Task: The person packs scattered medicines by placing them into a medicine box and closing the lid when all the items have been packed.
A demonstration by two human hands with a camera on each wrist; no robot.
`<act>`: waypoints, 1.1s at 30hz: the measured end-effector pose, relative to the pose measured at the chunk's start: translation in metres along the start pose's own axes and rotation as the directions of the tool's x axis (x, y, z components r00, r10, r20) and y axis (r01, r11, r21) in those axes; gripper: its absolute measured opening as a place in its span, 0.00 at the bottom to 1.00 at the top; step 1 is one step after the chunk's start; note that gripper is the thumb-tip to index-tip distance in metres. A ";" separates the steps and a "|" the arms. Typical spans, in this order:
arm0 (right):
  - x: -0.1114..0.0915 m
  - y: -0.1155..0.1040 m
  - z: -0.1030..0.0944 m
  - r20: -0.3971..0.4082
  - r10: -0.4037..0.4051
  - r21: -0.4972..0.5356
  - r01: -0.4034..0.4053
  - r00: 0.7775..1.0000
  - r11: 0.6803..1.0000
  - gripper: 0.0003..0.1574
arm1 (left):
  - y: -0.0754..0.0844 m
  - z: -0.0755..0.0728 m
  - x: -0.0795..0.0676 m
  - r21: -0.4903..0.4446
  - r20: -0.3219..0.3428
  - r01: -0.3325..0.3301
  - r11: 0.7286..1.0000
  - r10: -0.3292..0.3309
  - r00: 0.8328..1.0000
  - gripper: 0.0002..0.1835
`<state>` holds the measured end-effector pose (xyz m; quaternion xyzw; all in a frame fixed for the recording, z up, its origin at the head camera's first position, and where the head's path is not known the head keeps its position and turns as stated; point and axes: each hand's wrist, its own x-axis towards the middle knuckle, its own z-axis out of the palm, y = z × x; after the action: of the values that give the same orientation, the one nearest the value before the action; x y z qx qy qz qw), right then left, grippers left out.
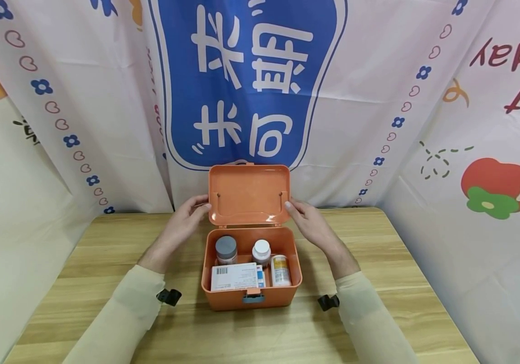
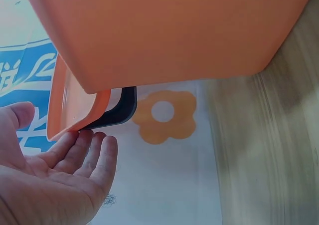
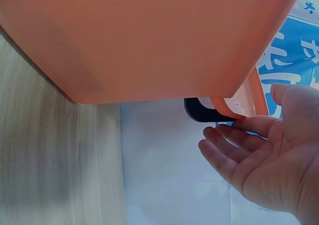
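Observation:
An orange storage box (image 1: 214, 302) sits on the table with its lid (image 1: 248, 194) raised at the back. My left hand (image 1: 189, 218) is at the lid's left edge; in the left wrist view its fingers (image 2: 75, 155) touch the rim, thumb held apart. On the opposite edge, my right hand (image 1: 311, 222) touches the lid with its fingertips (image 3: 244, 122), thumb also apart. Inside the box are a grey-capped bottle (image 1: 226, 248), a white-capped bottle (image 1: 262, 252), a white and yellow bottle (image 1: 280, 271) and a white carton (image 1: 233, 277). A blue latch (image 1: 253, 299) is on the front.
The wooden table (image 1: 119, 253) ends behind the box at a hanging printed cloth (image 1: 246, 101). More printed cloth (image 1: 478, 253) encloses the right side and the left. A dark handle (image 2: 124, 108) shows behind the lid in the left wrist view.

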<state>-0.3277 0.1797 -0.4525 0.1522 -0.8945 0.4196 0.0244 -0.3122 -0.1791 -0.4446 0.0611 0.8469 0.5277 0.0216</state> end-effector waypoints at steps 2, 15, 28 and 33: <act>-0.001 0.000 -0.001 -0.004 -0.007 0.015 0.007 1.000 1.000 0.43 | 0.001 0.000 0.000 -0.009 -0.005 -0.004 1.000 0.004 1.000 0.32; -0.001 0.000 -0.006 -0.038 -0.015 0.173 0.022 0.999 0.985 0.37 | 0.008 -0.001 -0.005 -0.146 -0.017 -0.030 0.989 0.028 0.999 0.31; -0.001 -0.004 -0.007 -0.072 0.006 0.356 0.020 0.997 0.934 0.32 | 0.009 -0.001 -0.005 -0.235 -0.027 -0.036 0.971 0.030 0.999 0.28; -0.002 -0.005 -0.007 -0.074 -0.002 0.413 0.032 0.997 0.910 0.30 | 0.008 -0.001 -0.005 -0.283 -0.034 -0.037 0.958 0.029 0.999 0.27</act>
<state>-0.3246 0.1827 -0.4445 0.1465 -0.7824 0.6047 0.0276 -0.3063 -0.1770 -0.4377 0.0637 0.7616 0.6448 0.0086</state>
